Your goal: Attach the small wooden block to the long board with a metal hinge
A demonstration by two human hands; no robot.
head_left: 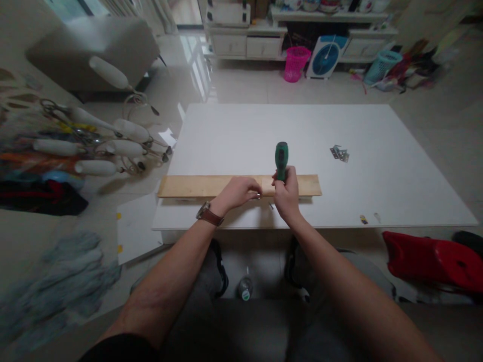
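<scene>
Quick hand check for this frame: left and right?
Left hand: fingers bent at the wooden board; whether it pinches anything can't be told.
Right hand: closed, holding the green-handled tool.

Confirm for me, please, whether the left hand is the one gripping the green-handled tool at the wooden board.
Not quite: the hand is wrong. The head view shows the right hand gripping the green-handled tool at the wooden board.
</scene>
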